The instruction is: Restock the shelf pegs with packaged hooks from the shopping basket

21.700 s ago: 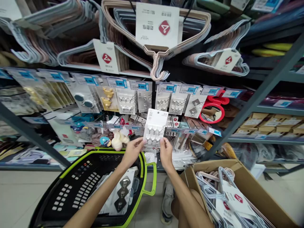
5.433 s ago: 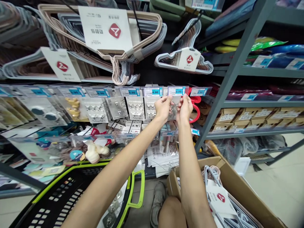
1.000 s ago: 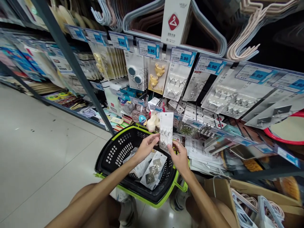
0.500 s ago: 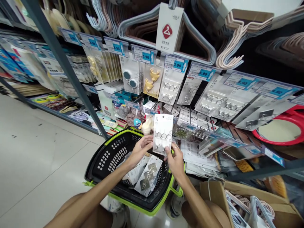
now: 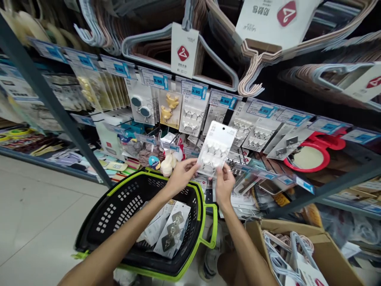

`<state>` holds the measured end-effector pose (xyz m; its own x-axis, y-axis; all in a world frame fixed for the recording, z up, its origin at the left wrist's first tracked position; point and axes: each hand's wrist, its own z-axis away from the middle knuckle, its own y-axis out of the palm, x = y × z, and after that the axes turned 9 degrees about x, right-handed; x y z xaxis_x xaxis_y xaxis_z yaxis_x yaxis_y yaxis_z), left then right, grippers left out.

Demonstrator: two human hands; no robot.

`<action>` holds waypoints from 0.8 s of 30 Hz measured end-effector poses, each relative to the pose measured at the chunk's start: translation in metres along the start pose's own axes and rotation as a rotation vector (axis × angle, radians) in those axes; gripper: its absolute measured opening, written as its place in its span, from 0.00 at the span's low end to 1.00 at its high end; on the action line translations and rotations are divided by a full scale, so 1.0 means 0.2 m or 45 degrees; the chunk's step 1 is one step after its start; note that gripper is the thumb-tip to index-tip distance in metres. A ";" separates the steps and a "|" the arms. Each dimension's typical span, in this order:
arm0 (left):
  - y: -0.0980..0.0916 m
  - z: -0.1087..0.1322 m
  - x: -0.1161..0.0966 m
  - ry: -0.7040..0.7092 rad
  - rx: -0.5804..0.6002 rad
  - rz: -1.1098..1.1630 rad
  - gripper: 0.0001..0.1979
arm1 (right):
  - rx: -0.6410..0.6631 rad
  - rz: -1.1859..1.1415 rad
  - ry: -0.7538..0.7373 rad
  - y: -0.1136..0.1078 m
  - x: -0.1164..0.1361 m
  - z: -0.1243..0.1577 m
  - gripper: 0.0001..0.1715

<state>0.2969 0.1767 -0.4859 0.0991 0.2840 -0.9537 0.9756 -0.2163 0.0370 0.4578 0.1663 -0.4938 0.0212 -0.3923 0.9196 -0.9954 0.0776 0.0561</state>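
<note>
Above the green-rimmed basket (image 5: 190, 222): left hand (image 5: 181, 174) and right hand (image 5: 224, 183) pinching lower corners of white hook card (image 5: 216, 148), grip closed. Keep level; aim hang hole, probably, squarely at its peg.

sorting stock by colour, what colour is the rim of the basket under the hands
Lime green rim on the black shopping basket, clearest in the head view.

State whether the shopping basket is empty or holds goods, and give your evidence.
It holds goods: carded hook packs lie inside the black and green basket, though much of its floor shows bare.
</note>
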 end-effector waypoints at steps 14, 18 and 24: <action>0.44 -0.46 -0.16 0.129 0.085 0.086 0.14 | -0.203 0.032 -0.292 -0.40 0.17 -0.39 0.35; 0.46 -0.47 -0.16 0.112 0.083 0.102 0.15 | -0.194 -0.001 -0.290 -0.43 0.20 -0.39 0.37; 0.47 -0.47 -0.18 0.151 -0.002 0.133 0.15 | -0.207 -0.023 -0.255 -0.40 0.25 -0.40 0.36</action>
<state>0.4031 0.2332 -0.4201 0.2228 0.3684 -0.9026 0.9589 -0.2494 0.1349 0.5452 0.2145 -0.4217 0.0037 -0.5672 0.8236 -0.9666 0.2091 0.1483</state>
